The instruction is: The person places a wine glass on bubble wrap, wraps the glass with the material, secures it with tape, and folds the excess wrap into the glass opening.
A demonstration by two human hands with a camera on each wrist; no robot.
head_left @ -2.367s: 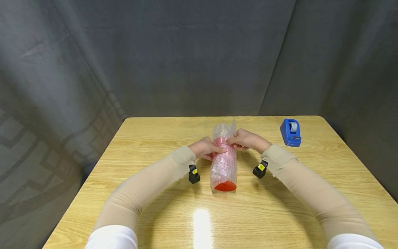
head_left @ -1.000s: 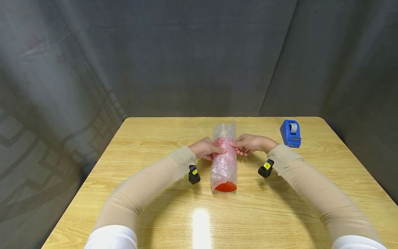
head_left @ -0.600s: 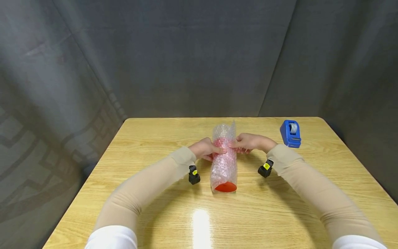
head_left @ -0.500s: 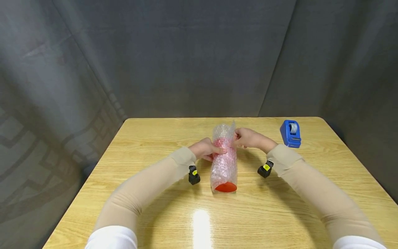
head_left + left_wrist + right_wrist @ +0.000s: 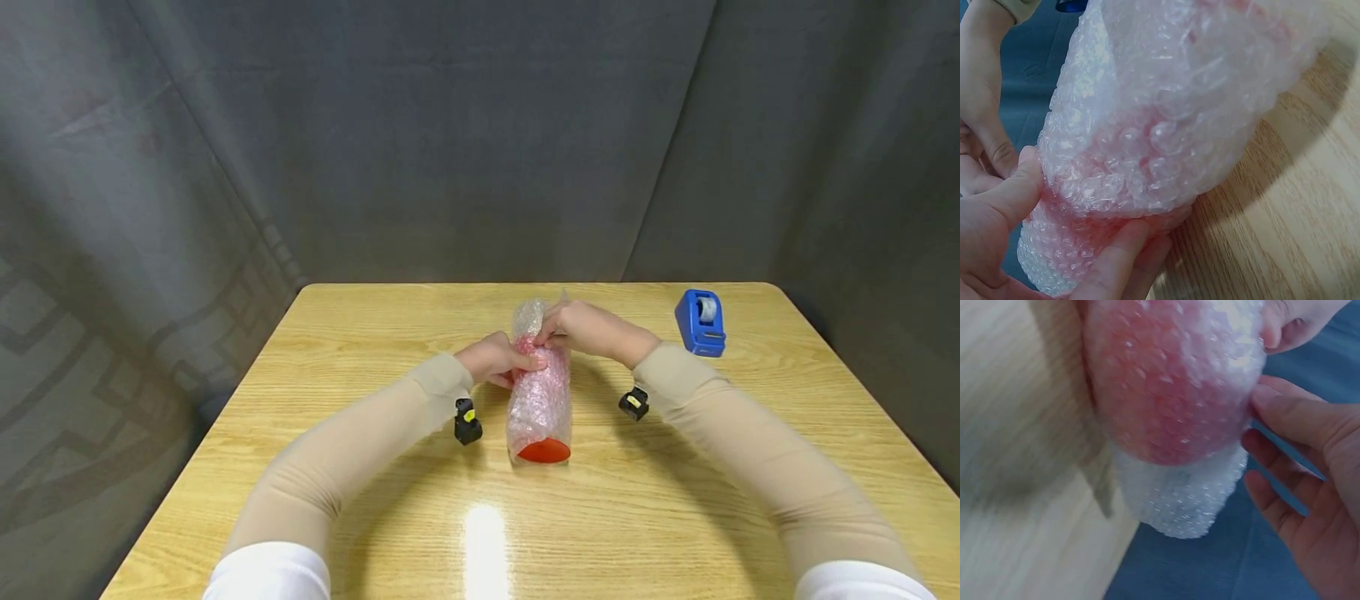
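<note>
A red object with a round, bright red end lies wrapped in clear bubble wrap (image 5: 542, 408), long side pointing away from me. Its kind is hidden by the wrap. My left hand (image 5: 498, 358) grips the bundle from the left, thumb on top; in the left wrist view its thumb (image 5: 1019, 187) and fingers (image 5: 1116, 259) go round the wrap. From the right, my right hand (image 5: 588, 329) reaches over the bundle's far half. In the right wrist view the right hand (image 5: 1316, 462) touches the wrap's side with fingertips, its fingers loosely bent and not round the bundle.
A blue tape dispenser (image 5: 702, 323) with a roll of clear tape stands at the back right of the wooden table (image 5: 375, 325). Dark grey curtains (image 5: 465, 150) hang behind the table and at both sides.
My right hand moves from the bundle's right side up and left over its top, after small shifts along that side. The left hand keeps its grip; the bundle stays in place.
</note>
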